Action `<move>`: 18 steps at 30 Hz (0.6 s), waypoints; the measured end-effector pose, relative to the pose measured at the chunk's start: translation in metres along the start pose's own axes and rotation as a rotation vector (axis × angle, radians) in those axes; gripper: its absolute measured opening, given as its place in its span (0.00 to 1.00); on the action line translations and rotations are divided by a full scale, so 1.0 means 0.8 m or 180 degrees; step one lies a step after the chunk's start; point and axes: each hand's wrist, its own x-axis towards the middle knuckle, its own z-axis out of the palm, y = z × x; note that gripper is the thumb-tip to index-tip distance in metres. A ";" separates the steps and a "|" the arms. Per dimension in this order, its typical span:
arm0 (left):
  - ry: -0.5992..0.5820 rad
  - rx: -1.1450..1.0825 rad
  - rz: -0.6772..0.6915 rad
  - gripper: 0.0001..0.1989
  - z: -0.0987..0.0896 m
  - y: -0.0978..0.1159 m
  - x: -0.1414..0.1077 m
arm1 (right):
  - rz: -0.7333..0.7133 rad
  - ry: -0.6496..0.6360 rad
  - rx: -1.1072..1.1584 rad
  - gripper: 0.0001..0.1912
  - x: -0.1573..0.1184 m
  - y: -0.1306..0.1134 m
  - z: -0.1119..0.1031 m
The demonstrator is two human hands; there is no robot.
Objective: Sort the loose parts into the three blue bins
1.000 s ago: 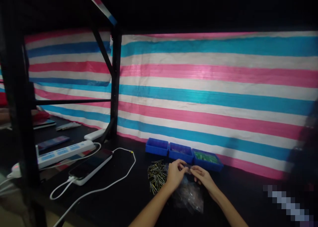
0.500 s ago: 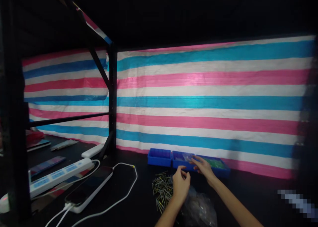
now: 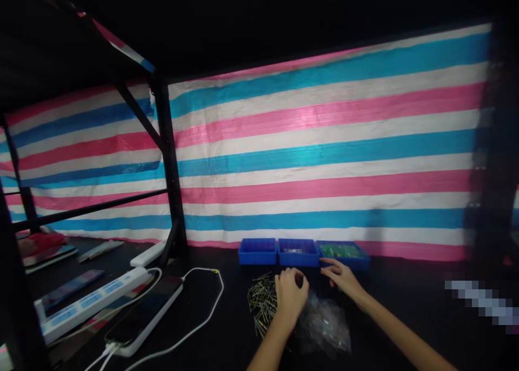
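My left hand (image 3: 291, 296) is closed, its fingers curled together at the right edge of a pile of thin metal pins or screws (image 3: 263, 302). What sits in its fingertips is hidden. My right hand (image 3: 345, 282) hovers just in front of the blue bin with green packets (image 3: 343, 251), fingers stretched and apart, nothing visible in them. Below and between both hands lies a heap of clear plastic bags (image 3: 325, 326). The middle blue bin (image 3: 299, 258) has some small clear packets inside. To its left stands another blue bin (image 3: 258, 257), its inside showing only blue.
Left of the pile, a phone (image 3: 146, 311) lies with white cables (image 3: 203, 321) looping across the black table. Beyond it are a white power strip (image 3: 95, 302) and another phone (image 3: 73, 289). A black metal post (image 3: 169, 165) and striped sheeting (image 3: 324, 154) stand behind.
My right hand has drawn back from the middle bin, and the clear plastic at its fingers now appears let go. My left hand stays beside the pile, fingers more closed. The view has tilted.
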 end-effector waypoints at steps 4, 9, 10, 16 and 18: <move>-0.0217 0.0430 0.0292 0.13 -0.005 0.004 -0.005 | 0.0252 -0.0168 0.0288 0.20 -0.017 0.009 -0.011; -0.0332 0.0627 0.0450 0.16 -0.008 0.007 -0.005 | 0.0719 -0.0197 0.1240 0.20 -0.033 -0.006 -0.015; -0.0331 0.0680 0.0462 0.16 -0.009 0.007 -0.005 | 0.0819 -0.0190 0.1484 0.21 -0.036 -0.010 -0.016; -0.0383 0.0956 0.0345 0.20 -0.013 0.000 -0.003 | 0.1164 -0.0333 0.2343 0.21 -0.044 -0.016 -0.022; -0.0462 0.0954 0.0256 0.22 -0.012 -0.001 -0.002 | 0.1232 -0.0391 0.2414 0.20 -0.044 -0.017 -0.023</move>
